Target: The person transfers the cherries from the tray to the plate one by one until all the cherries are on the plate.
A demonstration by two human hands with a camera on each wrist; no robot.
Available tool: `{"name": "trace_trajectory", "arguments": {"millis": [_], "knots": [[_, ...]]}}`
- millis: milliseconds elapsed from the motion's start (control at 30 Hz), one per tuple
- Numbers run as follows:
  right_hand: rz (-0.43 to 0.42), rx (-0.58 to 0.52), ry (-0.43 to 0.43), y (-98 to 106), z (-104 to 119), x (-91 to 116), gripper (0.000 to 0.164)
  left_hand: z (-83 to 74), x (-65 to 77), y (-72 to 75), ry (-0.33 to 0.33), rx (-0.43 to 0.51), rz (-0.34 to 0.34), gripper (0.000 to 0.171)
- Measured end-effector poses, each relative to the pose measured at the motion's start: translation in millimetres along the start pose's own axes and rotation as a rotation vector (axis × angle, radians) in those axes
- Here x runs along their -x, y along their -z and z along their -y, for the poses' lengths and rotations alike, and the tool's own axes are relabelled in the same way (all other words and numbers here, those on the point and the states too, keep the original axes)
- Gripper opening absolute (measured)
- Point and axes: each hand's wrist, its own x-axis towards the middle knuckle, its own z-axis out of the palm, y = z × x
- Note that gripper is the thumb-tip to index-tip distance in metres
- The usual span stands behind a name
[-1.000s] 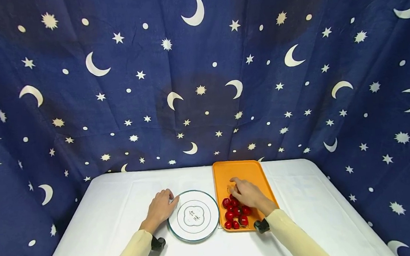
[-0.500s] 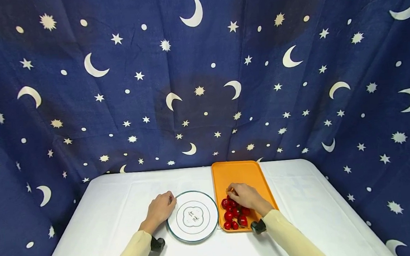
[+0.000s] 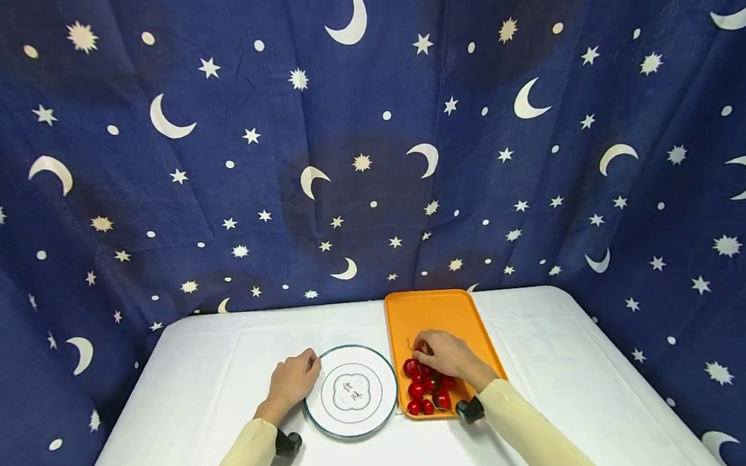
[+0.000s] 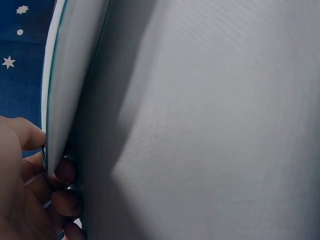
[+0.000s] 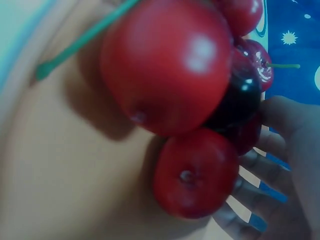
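Observation:
A white plate (image 3: 377,403) with a thin teal rim and a printed centre lies on the table, left of the tray. My left hand (image 3: 293,380) holds its left rim; in the left wrist view the thumb (image 4: 30,135) is over the edge and fingers are curled beneath. On the orange tray (image 3: 423,310) lies a cluster of red cherries (image 3: 416,392), some with stems. At the far end of this cluster, my right hand (image 3: 449,356) pinches a cherry (image 3: 418,348), partly hidden by its fingers. Large cherries (image 5: 167,65) block part of the right wrist view.
A white cloth covers the table (image 3: 213,380). Behind and beside it hangs a dark blue curtain (image 3: 369,189) with moons and stars. Each wrist wears a black camera (image 3: 288,444). The tray stands close beside the plate's right edge.
My right fingers have curled in from a spread pose and closed on a cherry at the cluster's far end. The left thumb has drawn back toward the plate's rim.

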Motion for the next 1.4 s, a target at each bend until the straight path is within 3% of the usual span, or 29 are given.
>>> {"name": "trace_trajectory", "arguments": {"millis": [367, 900, 1200, 1400], "knots": [[-0.037, -0.013, 0.024, 6, 1, -2, 0.017, -5.8, -1.6, 6.1, 0.02, -0.01, 0.002, 0.02], [-0.06, -0.092, 0.013, 2, -3, 2, 0.014, -3.4, 1.0, -0.8, 0.048, -0.016, 0.011, 0.023], [-0.106, -0.064, 0.084, 0, -1, 3, 0.003, -5.0, 4.8, -4.4, 0.044, -0.006, 0.001, 0.024], [-0.128, -0.085, 0.121, 3, 3, 1, 0.005, -5.4, 4.3, -4.5, 0.045, -0.009, -0.002, 0.025]]}}
